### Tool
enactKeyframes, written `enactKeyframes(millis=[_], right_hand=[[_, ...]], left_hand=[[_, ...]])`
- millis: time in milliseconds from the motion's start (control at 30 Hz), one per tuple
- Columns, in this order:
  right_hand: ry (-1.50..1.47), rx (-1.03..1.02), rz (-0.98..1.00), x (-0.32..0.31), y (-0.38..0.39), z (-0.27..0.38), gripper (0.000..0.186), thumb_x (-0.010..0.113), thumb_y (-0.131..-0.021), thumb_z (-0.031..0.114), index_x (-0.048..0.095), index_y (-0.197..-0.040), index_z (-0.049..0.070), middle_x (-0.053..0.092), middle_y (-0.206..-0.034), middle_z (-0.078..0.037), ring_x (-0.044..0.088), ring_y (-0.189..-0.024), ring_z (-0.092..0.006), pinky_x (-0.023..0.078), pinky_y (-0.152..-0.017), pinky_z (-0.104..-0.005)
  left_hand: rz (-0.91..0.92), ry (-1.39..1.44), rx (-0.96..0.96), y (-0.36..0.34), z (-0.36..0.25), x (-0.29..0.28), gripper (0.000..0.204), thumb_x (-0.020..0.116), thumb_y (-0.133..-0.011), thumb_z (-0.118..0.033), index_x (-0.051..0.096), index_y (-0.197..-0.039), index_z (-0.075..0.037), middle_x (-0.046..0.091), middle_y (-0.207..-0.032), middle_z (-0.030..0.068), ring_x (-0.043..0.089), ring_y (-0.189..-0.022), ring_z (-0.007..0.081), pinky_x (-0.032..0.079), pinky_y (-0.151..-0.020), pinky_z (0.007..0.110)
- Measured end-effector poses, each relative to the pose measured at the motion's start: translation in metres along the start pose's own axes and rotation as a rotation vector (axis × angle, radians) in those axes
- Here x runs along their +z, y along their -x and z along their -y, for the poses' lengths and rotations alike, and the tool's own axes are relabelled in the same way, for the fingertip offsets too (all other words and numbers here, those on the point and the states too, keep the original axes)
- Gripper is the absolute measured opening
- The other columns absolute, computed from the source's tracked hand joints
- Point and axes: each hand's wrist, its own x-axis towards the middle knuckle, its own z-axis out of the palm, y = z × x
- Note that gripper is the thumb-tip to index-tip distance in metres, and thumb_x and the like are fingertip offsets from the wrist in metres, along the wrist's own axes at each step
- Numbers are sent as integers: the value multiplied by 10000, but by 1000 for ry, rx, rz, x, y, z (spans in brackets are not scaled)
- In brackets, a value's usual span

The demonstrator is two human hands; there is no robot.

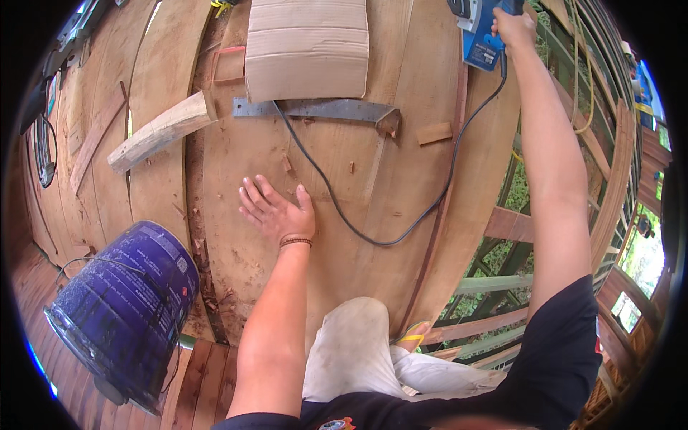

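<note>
My right hand (514,30), arm stretched far forward, grips a blue electric planer (479,50) at the upper right, over the right-hand planks. From the planer a black cord (373,242) loops down across the boards and back up to the edge of the cardboard. My left hand (281,215) is empty, fingers spread, at the wooden planks (258,279) inside that loop; whether it presses on them I cannot tell. A metal square (315,109) lies beyond it, partly beside a flat cardboard piece (308,50). A small wood offcut (434,133) lies nearer the planer.
A purple-blue bucket (136,294) lies tilted at the lower left. A curved wood piece (163,132) and a thin strip (99,140) rest on the left planks. To the right, open framing (510,225) shows greenery below. Wood shavings are scattered about.
</note>
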Motion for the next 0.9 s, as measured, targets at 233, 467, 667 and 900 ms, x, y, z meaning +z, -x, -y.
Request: enactKeyframes(millis=[233, 467, 667, 900], right_hand=[[162, 89, 60, -54, 151, 0, 161, 670, -866, 107, 618, -988, 15, 627, -618, -54, 591, -500, -167, 481, -503, -337], [84, 441, -115, -125, 412, -8, 275, 685, -944, 13, 537, -1175, 1, 621, -781, -62, 585, -559, -127, 477, -506, -293], [162, 375, -69, -116, 345, -12, 350, 708, -927, 47, 555, -1237, -6, 660, -825, -72, 595, -546, -129, 478, -500, -291], [86, 85, 0, -46, 106, -12, 229, 740, -838, 136, 615, -933, -31, 663, -665, -99, 625, -517, -179, 487, -488, -344]], left_hand=[[-37, 45, -9, -2, -4, 0, 873, 613, -907, -501, 266, -1590, -82, 233, -1653, 154, 181, -1550, 388, 177, -1234, 635], [-15, 14, 0, 0, -1, 0, 923, 611, -898, -506, 213, -1607, -69, 212, -1659, 185, 180, -1550, 405, 160, -1244, 628], [-38, 55, -9, -1, -2, 1, 871, 605, -908, -501, 274, -1589, -73, 241, -1655, 160, 183, -1554, 384, 163, -1237, 634], [-45, 55, -3, -1, -2, 0, 878, 622, -897, -488, 276, -1587, -70, 238, -1656, 158, 187, -1550, 388, 158, -1235, 638]])
